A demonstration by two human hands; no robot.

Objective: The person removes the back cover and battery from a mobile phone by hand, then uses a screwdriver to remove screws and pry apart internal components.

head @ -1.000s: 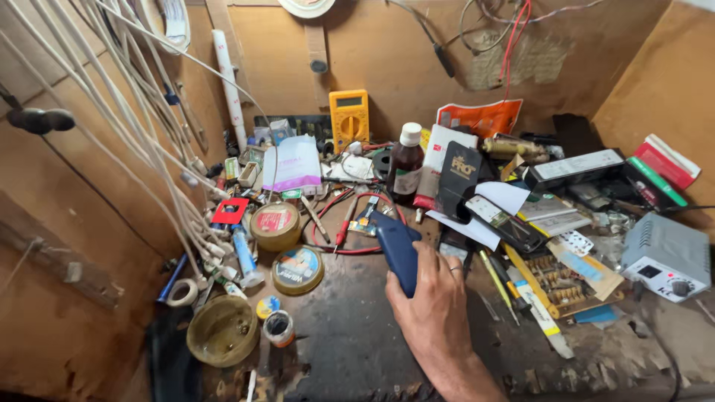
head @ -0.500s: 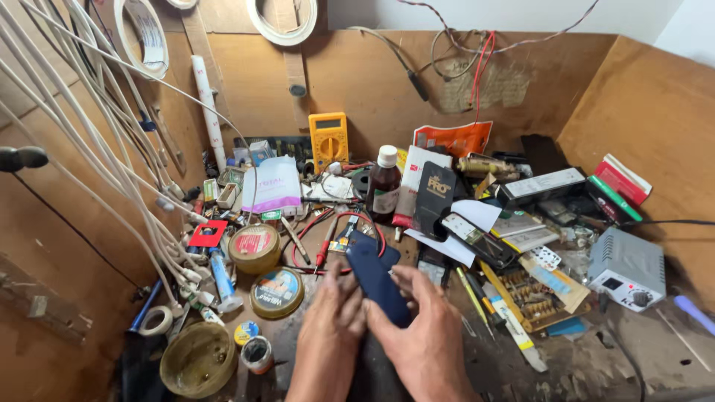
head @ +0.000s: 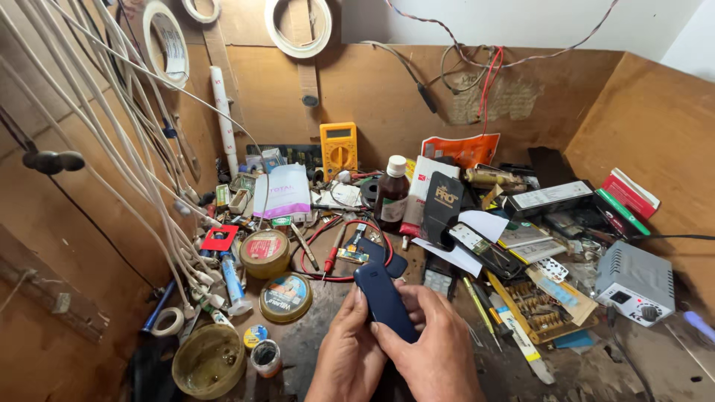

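Head view: at the near edge of the cluttered wooden bench (head: pixel 313 350), the left hand (head: pixel 348 356) and the right hand (head: pixel 436 353) are pressed together around a dark blue, slim, rounded plastic handset (head: pixel 383 299). Both hands grip its lower part with curled fingers; the upper end projects past the fingertips and tilts toward the bench's far left. Left of the hands, near the near-left corner, stand a round open tin of yellowish paste (head: pixel 209 361) and a small open jar (head: pixel 266 356). Just beyond them lie two round lidded tins (head: pixel 285 296), one behind the other. A red probe with red lead (head: pixel 331 260) lies just beyond the handset, beside a small green circuit board (head: pixel 351 255). Farther back stands a brown glass bottle with white cap (head: pixel 391 193). A yellow multimeter (head: pixel 337 149) leans at the far edge. A grey box with a dial (head: pixel 634 283) sits toward the right edge. White cables (head: pixel 112 141) hang along the left wall.
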